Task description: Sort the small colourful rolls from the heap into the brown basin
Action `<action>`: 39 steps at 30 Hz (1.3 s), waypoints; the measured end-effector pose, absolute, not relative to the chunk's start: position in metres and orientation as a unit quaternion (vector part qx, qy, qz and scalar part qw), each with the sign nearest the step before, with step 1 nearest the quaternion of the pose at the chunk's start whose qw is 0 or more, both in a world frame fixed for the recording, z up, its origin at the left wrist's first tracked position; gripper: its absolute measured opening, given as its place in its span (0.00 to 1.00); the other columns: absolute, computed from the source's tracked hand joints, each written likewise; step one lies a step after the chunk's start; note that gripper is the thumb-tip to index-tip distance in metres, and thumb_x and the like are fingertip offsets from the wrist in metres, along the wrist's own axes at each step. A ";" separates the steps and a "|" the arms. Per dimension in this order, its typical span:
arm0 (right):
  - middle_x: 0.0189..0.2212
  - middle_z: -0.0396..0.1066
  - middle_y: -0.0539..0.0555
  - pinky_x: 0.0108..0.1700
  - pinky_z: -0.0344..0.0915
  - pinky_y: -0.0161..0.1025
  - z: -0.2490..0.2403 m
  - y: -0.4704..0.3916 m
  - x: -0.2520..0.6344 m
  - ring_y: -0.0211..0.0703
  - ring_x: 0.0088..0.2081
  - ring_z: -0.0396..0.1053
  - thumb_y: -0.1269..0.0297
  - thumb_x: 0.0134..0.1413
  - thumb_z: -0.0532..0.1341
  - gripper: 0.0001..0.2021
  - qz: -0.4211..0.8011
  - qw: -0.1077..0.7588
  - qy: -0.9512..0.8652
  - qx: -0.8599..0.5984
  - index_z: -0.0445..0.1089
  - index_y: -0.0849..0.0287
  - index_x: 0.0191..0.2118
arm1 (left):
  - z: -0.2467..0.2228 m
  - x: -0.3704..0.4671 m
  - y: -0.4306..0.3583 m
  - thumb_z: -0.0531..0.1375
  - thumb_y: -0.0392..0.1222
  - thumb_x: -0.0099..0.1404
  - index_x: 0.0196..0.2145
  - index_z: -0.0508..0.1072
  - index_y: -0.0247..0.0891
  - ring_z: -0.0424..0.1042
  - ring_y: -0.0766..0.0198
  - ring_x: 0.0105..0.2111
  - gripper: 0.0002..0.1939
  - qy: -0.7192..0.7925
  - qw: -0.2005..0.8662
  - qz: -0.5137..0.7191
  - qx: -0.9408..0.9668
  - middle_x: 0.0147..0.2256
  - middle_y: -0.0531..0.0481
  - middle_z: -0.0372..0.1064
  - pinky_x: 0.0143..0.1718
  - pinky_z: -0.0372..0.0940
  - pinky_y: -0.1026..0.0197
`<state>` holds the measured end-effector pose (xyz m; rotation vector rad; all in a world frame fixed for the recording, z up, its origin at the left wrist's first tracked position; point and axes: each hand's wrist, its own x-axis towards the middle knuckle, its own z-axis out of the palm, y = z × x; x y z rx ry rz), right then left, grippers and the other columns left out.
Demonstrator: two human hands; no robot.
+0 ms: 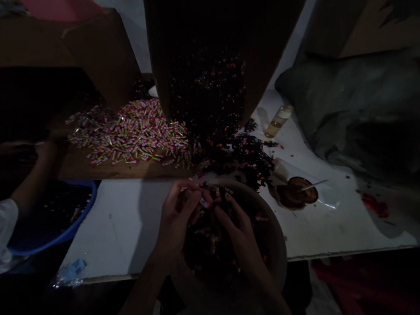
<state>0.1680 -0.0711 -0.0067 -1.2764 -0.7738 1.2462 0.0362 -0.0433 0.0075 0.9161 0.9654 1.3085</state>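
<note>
My left hand (176, 216) is closed over the rim of a round basin (280, 238), its thumb and fingers around a small pink-and-white piece (204, 204) that looks like a printed wrapper. Close beside it, my right hand (238, 229) pinches a small dark strip (222, 193) between bent fingers. The two hands' fingertips nearly meet. Beneath them, the basin holds many dark pieces (212, 247) with specks of pink and orange; the dim light hides their exact kind.
A heap of small pink, white and yellow pieces (138, 131) lies on cardboard at left. Behind stands a tipped box (154, 38) spilling dark pieces. A small bottle (279, 121) and a brown dish (303, 189) are at right. Another person's arm (37, 175) reaches over a blue basin (92, 198).
</note>
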 end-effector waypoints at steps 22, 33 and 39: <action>0.42 0.79 0.50 0.54 0.68 0.42 -0.007 -0.071 0.170 0.50 0.48 0.74 0.53 0.57 0.63 0.12 0.512 0.507 -0.446 -0.532 0.76 0.54 0.41 | 0.005 0.031 -0.038 0.64 0.48 0.68 0.38 0.67 0.42 0.58 0.73 0.19 0.11 0.387 0.594 0.545 0.448 0.27 0.57 0.71 0.18 0.53 0.70; 0.47 0.78 0.53 0.57 0.69 0.47 -0.013 -0.070 0.170 0.54 0.53 0.72 0.49 0.51 0.65 0.18 0.512 0.505 -0.404 -0.565 0.76 0.53 0.44 | 0.007 0.033 -0.033 0.63 0.47 0.68 0.37 0.67 0.40 0.61 0.72 0.21 0.10 0.399 0.580 0.527 0.476 0.27 0.56 0.71 0.21 0.54 0.70; 0.48 0.78 0.54 0.57 0.69 0.47 -0.018 -0.071 0.168 0.54 0.53 0.73 0.48 0.48 0.67 0.21 0.482 0.519 -0.398 -0.583 0.74 0.54 0.45 | 0.007 0.034 -0.034 0.61 0.44 0.70 0.38 0.67 0.41 0.69 0.68 0.27 0.07 0.393 0.544 0.535 0.513 0.29 0.55 0.71 0.30 0.64 0.67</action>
